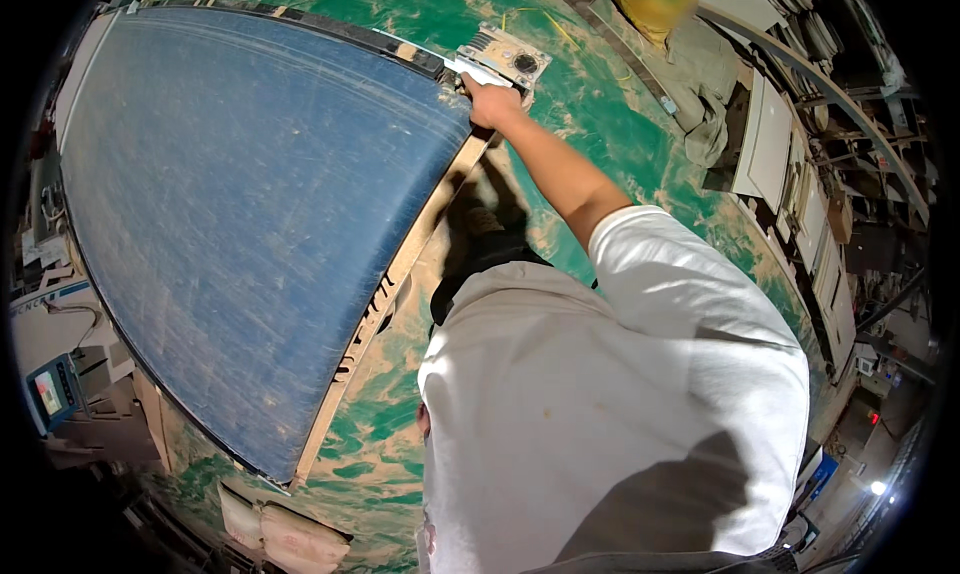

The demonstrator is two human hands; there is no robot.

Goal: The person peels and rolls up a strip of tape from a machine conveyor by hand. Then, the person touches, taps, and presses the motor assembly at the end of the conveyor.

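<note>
Head view: right hand [494,104], upper centre, one finger extended, the others too hidden to tell whether they grip, at the upper-right corner of a blue-topped table [260,194] filling the left, just beside a silver finned unit [510,54]. Right arm [565,174] outstretched, presumably because that corner lies well off from the body; left hand, at most a sliver of skin [423,420] beside the white shirt [600,404], lower centre, state impossible to tell.

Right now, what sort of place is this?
Looks like a workshop, possibly woodworking: a large scuffed blue worktop, a green floor strewn with tan dust, and flat boards leaning along the right side.
</note>
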